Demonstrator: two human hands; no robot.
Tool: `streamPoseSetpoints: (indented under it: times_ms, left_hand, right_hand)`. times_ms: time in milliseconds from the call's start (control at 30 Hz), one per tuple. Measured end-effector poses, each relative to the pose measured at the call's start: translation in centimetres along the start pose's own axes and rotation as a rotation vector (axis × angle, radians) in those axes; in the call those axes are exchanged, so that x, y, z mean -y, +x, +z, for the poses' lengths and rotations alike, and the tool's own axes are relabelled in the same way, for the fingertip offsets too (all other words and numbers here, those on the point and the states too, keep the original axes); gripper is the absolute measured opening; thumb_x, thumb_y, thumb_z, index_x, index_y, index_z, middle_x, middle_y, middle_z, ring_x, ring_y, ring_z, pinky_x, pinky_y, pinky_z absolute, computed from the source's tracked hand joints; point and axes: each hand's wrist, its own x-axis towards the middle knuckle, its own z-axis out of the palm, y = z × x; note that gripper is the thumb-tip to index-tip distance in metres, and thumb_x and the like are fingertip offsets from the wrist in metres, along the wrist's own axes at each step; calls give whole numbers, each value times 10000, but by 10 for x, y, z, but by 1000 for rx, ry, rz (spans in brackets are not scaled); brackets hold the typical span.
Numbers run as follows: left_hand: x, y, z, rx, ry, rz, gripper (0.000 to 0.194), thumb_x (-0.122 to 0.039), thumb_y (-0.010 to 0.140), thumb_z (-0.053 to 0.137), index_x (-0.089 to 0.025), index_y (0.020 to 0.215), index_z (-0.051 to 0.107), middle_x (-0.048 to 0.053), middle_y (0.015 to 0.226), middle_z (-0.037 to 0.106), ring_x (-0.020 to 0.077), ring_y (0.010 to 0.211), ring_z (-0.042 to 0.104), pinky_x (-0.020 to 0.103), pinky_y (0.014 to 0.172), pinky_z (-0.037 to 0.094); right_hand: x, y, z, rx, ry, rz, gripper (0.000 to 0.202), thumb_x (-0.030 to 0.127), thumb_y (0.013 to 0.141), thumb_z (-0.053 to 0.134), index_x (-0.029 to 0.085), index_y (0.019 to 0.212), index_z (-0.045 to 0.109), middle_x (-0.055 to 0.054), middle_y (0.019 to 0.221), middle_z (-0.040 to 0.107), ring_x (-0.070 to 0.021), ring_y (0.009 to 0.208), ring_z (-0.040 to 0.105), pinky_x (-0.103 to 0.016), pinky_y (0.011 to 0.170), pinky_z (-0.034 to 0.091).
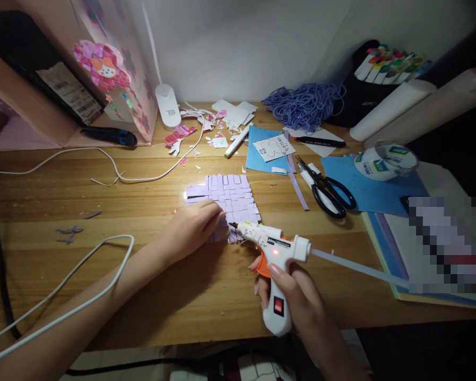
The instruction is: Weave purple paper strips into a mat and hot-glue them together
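Note:
A mat of woven purple paper strips [238, 198] lies flat on the wooden table. Over its lower left part rests my left hand [194, 225], fingers pressed together at the paper; what they pinch, if anything, is hidden. My right hand [297, 296] is wrapped round the handle of a white glue gun [280, 254] with an orange trigger and a lit red light. The gun's dark nozzle points left, at the lower edge of the mat close to my left fingertips. A long clear glue stick [353, 264] sticks out of its back end.
Black-handled scissors [329, 193], blue paper [257, 164] and a tape roll [386, 161] lie at the right. Behind are paper scraps [220, 142], purple yarn [305, 106] and a marker holder [365, 95]. A white cable [115, 238] crosses my left forearm.

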Motion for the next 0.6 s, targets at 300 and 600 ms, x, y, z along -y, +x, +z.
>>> streamPoseSetpoints:
  times_ms: [300, 600]
  left_hand:
    - [6, 7, 5, -77, -71, -33, 214, -233, 936, 443, -149, 789, 574, 21, 751, 596, 122, 656, 521, 233, 606, 387]
    - [9, 8, 7, -83, -120, -35, 201, -224, 926, 465, -147, 774, 571, 12, 734, 578, 120, 656, 510, 235, 613, 391]
  right_hand:
    - [2, 9, 6, -3, -145, -4, 395, 557, 800, 488, 172, 792, 576, 24, 510, 517, -133, 470, 446, -235, 475, 363]
    - [-2, 13, 7, 17, -213, -65, 396, 553, 807, 488, 170, 752, 573, 8, 524, 535, -147, 479, 489, -243, 477, 403]
